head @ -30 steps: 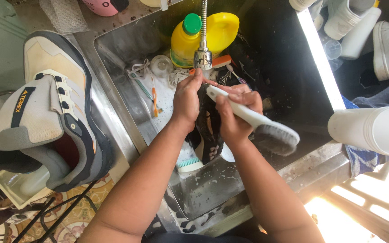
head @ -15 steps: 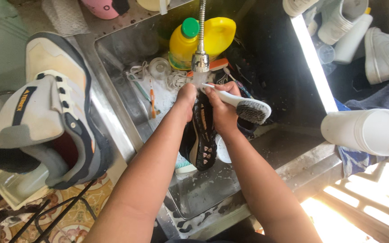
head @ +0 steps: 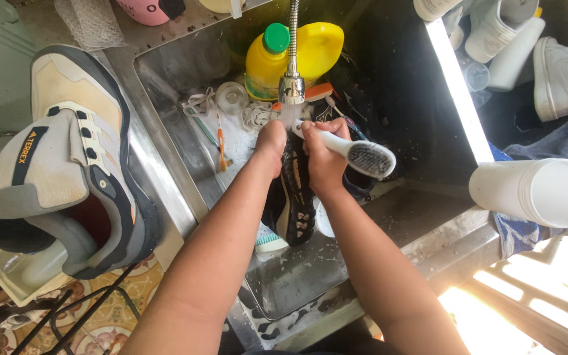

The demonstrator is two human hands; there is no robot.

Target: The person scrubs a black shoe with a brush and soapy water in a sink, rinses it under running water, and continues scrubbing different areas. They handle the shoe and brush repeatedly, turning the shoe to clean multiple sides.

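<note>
A: What do the 2 hands hold?
B: The right hand [head: 325, 158] is closed round 1 white brush [head: 356, 152], bristles out toward 3 o'clock. The left hand [head: 271, 141] grips 1 dark shoe [head: 295, 204], sole up, under the tap [head: 292, 82] in the steel sink [head: 165, 105].
A: Around them?
B: 1 yellow bottle [head: 267, 66] at 12 o'clock, 1 orange toothbrush [head: 221, 141] at 10, 1 beige shoe [head: 60, 151] at 9, 1 white cup [head: 537, 192] at 3
</note>
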